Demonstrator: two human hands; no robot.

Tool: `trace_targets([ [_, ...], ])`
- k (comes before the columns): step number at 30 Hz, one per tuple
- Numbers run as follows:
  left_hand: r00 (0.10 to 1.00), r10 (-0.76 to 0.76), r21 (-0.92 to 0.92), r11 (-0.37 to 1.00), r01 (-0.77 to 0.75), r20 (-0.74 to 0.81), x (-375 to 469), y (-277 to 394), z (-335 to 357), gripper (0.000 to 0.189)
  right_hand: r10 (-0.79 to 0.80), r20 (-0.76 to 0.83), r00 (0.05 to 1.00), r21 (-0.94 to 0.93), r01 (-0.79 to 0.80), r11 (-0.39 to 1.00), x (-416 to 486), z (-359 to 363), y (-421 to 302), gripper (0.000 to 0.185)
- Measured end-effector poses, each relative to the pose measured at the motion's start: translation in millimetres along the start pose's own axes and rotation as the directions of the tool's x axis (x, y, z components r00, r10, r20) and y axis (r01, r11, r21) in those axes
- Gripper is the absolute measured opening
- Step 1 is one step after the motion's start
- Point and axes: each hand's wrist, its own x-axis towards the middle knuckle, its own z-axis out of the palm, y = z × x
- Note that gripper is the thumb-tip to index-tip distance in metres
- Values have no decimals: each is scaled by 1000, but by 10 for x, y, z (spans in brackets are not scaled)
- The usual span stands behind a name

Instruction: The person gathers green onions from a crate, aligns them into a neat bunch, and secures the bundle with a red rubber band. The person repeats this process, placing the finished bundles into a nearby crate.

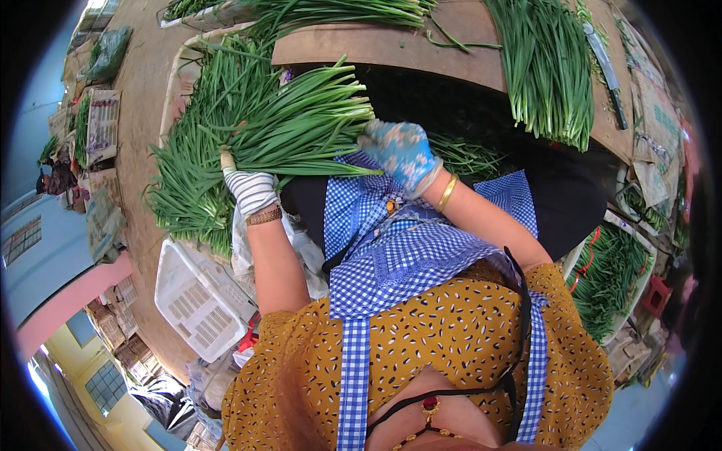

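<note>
My left hand (248,183), in a striped glove with worn fingertips, grips a bunch of long green leafy stalks, seemingly garlic chives (304,121), from underneath. Their pale cut ends point right. My right hand (399,151), in a blue flowered glove, touches the lower pale ends; its fingertips are partly hidden, and whether they hold a stalk I cannot tell. Beneath the bunch, a larger heap of the same greens (186,186) fills a white crate (169,110) at my left.
A wooden board (361,48) curves ahead, bearing more greens (550,73) and a knife (603,65) at the right. An upended white plastic crate (197,301) stands at lower left. Another crate of greens (612,276) is at my right.
</note>
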Motion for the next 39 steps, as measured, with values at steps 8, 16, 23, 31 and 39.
trace_targets([
  [8,986,-17,-33,999,11,-163,4,25,-9,47,111,-171,979,-585,-192,788,-92,-216,998,16],
  [16,982,-28,46,998,37,-186,6,34,22,49,178,111,978,450,-209,868,72,-401,785,38],
  [23,972,-33,26,999,40,-233,65,67,19,52,174,80,981,289,-190,938,188,-220,232,21],
  [31,972,-64,-33,998,58,-225,86,59,-26,49,626,-135,768,586,-447,675,-366,-337,1509,20],
  [39,964,-81,-44,996,72,-255,133,78,-30,47,226,-363,904,-402,-371,837,-455,-427,1539,29],
])
